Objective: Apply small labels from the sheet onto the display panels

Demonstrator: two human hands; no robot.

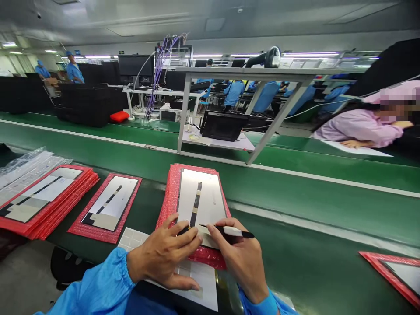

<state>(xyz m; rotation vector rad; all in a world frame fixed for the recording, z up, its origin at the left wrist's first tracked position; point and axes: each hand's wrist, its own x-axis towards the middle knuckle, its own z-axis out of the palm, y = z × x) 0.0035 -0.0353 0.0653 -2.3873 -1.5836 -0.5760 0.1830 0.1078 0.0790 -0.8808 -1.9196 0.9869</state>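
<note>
My right hand (241, 258) is closed around black-and-white tweezers (232, 231), whose dark tip points left, low over a flat display panel (210, 192). The silvery panel has a dark ribbon cable (197, 203) running down it. It lies on a stack of red bubble-wrap sheets (167, 192). My left hand (167, 251) has its fingers spread, with the fingertips on the panel's lower left edge near the tweezers' tip and the thumb apart. Under my hands and the stack's front edge lies a white sheet of label squares (206, 280).
Left of the stack, another panel (113, 201) rests on red bubble wrap, beside a taller pile of wrapped panels (49, 197). One more wrapped panel (400, 273) is at far right. Ahead stand a metal shelf frame (183, 113) and a monitor (223, 126). Across the bench sits a co-worker in pink (354, 120).
</note>
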